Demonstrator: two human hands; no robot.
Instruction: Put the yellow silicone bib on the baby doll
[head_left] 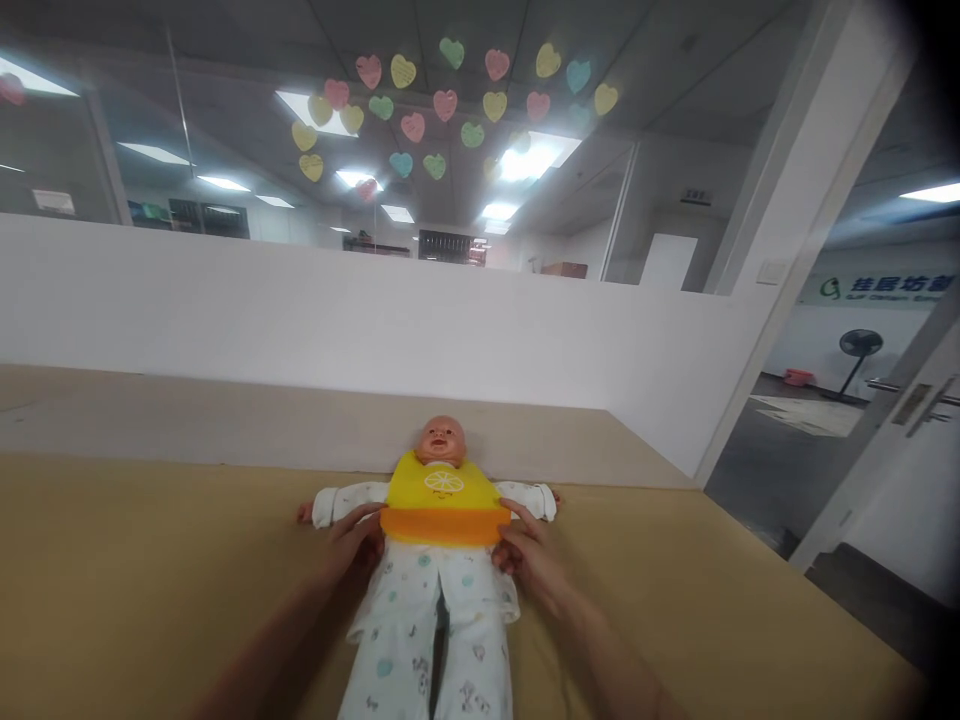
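A baby doll lies on its back on the table, arms stretched out sideways, dressed in white printed pajamas. Over its chest is a yellow bib with a white citrus-slice print and an orange catch pocket along the bottom. My left hand is at the left end of the pocket, its fingers bent around that edge. At the opposite end, my right hand has its thumb and fingers on the pocket's right edge. The undersides of both hands' grips are partly hidden.
The tan table top meets a greyish strip below a white wall. Heart-shaped notes stick to the glass above. To the right stand an open door and, beyond it, a black fan.
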